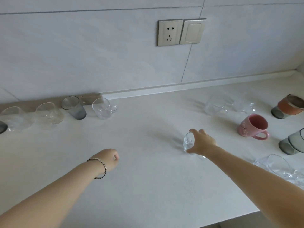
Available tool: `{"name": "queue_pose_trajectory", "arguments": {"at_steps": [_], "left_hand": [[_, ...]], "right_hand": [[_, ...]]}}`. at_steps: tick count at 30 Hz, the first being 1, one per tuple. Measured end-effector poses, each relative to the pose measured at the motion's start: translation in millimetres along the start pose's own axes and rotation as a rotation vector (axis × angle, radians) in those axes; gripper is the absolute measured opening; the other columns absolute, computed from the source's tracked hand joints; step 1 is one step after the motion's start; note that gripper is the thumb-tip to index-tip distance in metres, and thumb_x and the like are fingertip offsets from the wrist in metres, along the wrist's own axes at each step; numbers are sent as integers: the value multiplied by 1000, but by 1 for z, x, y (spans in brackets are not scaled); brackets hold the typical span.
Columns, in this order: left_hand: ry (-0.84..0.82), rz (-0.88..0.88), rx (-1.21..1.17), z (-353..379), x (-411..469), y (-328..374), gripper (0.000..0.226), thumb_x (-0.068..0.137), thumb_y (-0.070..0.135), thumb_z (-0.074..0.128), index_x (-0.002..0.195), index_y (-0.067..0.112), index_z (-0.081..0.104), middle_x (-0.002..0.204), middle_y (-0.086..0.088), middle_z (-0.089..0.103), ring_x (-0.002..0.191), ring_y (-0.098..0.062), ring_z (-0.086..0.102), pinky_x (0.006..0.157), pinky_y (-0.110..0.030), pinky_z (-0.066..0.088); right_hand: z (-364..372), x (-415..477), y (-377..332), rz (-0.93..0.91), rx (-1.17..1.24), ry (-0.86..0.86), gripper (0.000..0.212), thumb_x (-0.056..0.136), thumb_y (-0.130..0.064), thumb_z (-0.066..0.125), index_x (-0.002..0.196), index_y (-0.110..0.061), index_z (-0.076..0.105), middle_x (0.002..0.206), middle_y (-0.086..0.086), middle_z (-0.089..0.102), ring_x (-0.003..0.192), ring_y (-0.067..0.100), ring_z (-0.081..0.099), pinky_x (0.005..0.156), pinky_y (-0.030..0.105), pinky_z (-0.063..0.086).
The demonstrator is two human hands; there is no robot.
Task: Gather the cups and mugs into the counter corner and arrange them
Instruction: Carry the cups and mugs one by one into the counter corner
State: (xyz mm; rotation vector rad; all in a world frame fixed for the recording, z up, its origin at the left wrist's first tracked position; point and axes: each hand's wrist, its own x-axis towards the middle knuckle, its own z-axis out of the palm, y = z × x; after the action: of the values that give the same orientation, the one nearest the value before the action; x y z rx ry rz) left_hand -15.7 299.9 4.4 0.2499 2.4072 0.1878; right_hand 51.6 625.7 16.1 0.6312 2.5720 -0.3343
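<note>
My right hand (pixel 201 143) grips a small clear glass (pixel 188 142) standing mid-counter. My left hand (pixel 110 159), with a bracelet on the wrist, is curled into a loose fist above the counter and holds nothing. Along the back wall at the left stand a clear handled mug (pixel 102 108), a smoky grey tumbler (pixel 74 107) and two clear glasses (pixel 47 113). At the right are a pink mug (pixel 252 126), an orange-sleeved cup (pixel 289 106), a grey-green cup (pixel 292 143), a clear mug (pixel 215 104) and a clear glass (pixel 278 165).
The white counter (pixel 148 186) meets the tiled wall behind; its front edge runs at the lower right. A socket (pixel 170 32) and switch (pixel 192 31) sit on the wall. The counter corner lies at the far right (pixel 297 72). A dark cup (pixel 2 126) shows at the left edge.
</note>
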Motion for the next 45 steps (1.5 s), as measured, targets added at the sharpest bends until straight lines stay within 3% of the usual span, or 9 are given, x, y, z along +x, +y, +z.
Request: {"name": "queue_pose_trajectory", "arguments": {"at_steps": [3,7,12,15,19,28,33,42,45], "left_hand": [[14,-60,-46,-5,-14,-40,25,92,17,41,108,17,60,120,-1,60,98,-18,55,93,-28,45],[26,-148,-101,-11,-30,-114,15,92,17,40,92,24,53,122,0,59,109,-20,57,96,-30,46],[43,-227,-153,-23,-49,-224,21,92,13,40,98,19,59,122,-3,60,113,-22,57,97,-30,45],[32,-246,-150,-33,-54,-293,16,91,12,39,88,22,51,109,-3,60,97,-21,55,93,-30,46],[3,-285,-127,-42,-58,-381,22,85,7,38,70,23,41,88,-1,44,78,-21,40,64,-26,36],[-14,-319,-237,-37,-58,-477,38,86,8,37,56,29,25,64,9,23,64,-16,31,51,-22,16],[-5,-334,-298,-39,-55,-492,29,85,8,37,62,26,35,87,2,40,80,-19,35,71,-27,31],[-1,-311,-305,-21,-47,-513,38,85,9,37,56,29,23,73,6,29,82,-16,31,74,-27,26],[11,-280,-293,-19,-45,-512,30,86,9,38,62,26,32,84,3,39,80,-18,35,74,-27,31]], "right_hand": [[4,-10,-60,-142,-43,-41,85,69,-40,73,141,-32,29,130,1,43,117,23,54,87,29,44],[22,-25,-154,-322,-69,-72,86,68,-40,74,141,-32,28,131,0,43,117,21,55,90,29,45],[54,-49,-288,-472,-85,-85,95,69,-38,76,145,-23,21,136,3,42,122,24,52,97,33,43],[75,-63,-365,-500,-79,-103,93,69,-38,76,144,-19,23,137,2,42,123,24,51,97,33,44],[99,-77,-466,-556,-119,-114,87,68,-36,76,139,-19,29,132,2,45,117,24,55,92,33,46],[130,-78,-649,-659,-98,-81,88,68,-30,77,141,-18,29,133,8,43,118,29,53,91,34,46],[147,-78,-703,-725,-85,-69,85,70,-30,78,140,-18,31,135,9,42,120,29,51,92,35,46],[169,-76,-724,-726,-56,-106,85,76,-26,76,143,-13,26,142,10,35,126,31,46,97,39,44],[172,-78,-718,-713,44,-113,82,81,-16,71,146,-11,20,145,12,30,127,32,45,99,39,44]]}}
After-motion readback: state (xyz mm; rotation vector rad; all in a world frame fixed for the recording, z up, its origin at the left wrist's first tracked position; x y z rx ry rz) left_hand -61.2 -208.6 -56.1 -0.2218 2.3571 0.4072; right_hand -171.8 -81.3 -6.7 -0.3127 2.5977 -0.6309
